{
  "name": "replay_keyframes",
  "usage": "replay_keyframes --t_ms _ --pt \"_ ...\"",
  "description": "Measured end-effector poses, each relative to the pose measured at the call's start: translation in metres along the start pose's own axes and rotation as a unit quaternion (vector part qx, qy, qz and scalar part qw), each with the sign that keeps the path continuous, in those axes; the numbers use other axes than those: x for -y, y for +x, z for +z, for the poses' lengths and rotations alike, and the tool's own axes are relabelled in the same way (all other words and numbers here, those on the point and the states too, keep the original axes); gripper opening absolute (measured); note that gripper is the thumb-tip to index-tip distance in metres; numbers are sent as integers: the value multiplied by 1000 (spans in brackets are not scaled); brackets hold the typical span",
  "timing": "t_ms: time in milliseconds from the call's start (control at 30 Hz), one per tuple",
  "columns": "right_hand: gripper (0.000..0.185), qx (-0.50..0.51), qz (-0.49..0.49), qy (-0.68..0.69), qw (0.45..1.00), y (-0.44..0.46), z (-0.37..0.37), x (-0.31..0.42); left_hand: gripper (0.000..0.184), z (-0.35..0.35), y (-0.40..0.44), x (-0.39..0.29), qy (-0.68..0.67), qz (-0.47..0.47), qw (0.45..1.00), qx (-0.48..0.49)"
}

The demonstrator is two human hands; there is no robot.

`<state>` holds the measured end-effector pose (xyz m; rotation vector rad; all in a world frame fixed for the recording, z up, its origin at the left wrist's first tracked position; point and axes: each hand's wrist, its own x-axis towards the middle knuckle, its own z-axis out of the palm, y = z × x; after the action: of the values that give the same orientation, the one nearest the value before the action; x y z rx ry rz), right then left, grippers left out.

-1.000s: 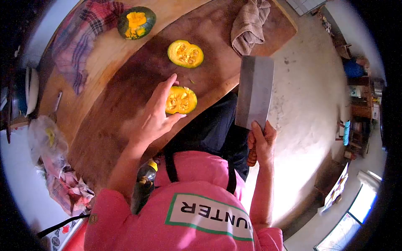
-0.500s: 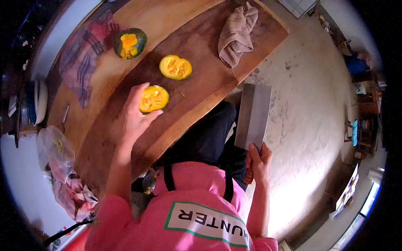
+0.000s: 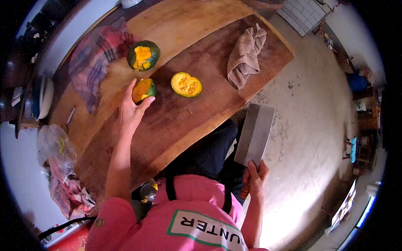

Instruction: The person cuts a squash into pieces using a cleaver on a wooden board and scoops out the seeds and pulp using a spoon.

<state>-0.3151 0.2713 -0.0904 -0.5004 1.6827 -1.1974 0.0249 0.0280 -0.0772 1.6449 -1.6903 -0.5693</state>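
Observation:
My left hand [image 3: 132, 109] grips a pumpkin half [image 3: 142, 90] between thumb and fingers, over the dark wooden table [image 3: 163, 125]. The half is turned, showing orange on one side and green rind on the other. To its right lies another pumpkin half [image 3: 186, 85], cut face up with seeds showing. Just behind the held one sits a green pumpkin piece [image 3: 143, 55] with an orange patch on top. Out past the table's front edge, my right hand [image 3: 256, 178] is closed around the handle of a cleaver [image 3: 255, 134], its broad blade pointing away from me.
A crumpled brown towel [image 3: 246, 57] lies at the table's right end, and a plaid cloth [image 3: 97, 62] at the far left. A clear plastic bag [image 3: 55, 146] is at the near left. The concrete floor [image 3: 299, 125] stretches to the right of the table.
My left hand has turned the pumpkin half, so its seeded face no longer shows, and moved it toward the green piece. The cleaver stays in my right hand. The view has shifted slightly.

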Motion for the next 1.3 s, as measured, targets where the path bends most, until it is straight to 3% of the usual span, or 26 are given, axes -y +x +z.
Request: replay_keyframes --t_ms 100,200,400,500,600,733,833,900,1000,1133,1167,1200,1233,1267,1300 --pt "12 17 -12 -21 1000 0 1 3 81 3 1 -2 -36 -37 998 31" --pt "12 29 -29 -27 999 0 2 2 85 3 0 -9 82 29 996 32" --pt "12 15 -26 -16 999 -3 -1 0 90 10 -8 1 68 48 996 29" --pt "12 8 -23 -8 1000 -5 -5 -4 89 4 -12 -18 132 49 990 12" --pt "12 2 -25 -6 1000 -7 -6 -4 87 1 -9 -45 145 174 974 -30" --pt "12 -4 -22 4 1000 -7 -7 -5 82 23 -9 -84 71 227 965 112" --pt "12 -9 -24 -6 1000 -10 -7 -2 80 49 9 -83 151 289 930 171" --pt "13 -12 -30 -18 999 -12 -10 0 79 63 22 -79 171 292 920 201" --pt "14 -17 -31 -2 999 -15 -12 -6 75 60 36 -95 193 194 922 275" --pt "13 -27 -37 9 999 -13 -17 -6 71 28 34 -90 91 225 955 170" --pt "13 -31 -44 2 999 -14 -18 -5 69 14 36 -86 96 196 964 151" --pt "13 -35 -43 0 998 -14 -21 -6 67 1 29 -81 8 122 984 131" --pt "13 -39 -41 -1 998 -13 -24 -7 66 -17 33 -72 77 178 979 68" --pt "14 -43 -39 -1 998 -12 -26 -9 65 -31 30 -70 13 116 992 54" --pt "14 -39 -40 1 998 -11 -26 -10 66 -40 37 -48 43 132 990 8"
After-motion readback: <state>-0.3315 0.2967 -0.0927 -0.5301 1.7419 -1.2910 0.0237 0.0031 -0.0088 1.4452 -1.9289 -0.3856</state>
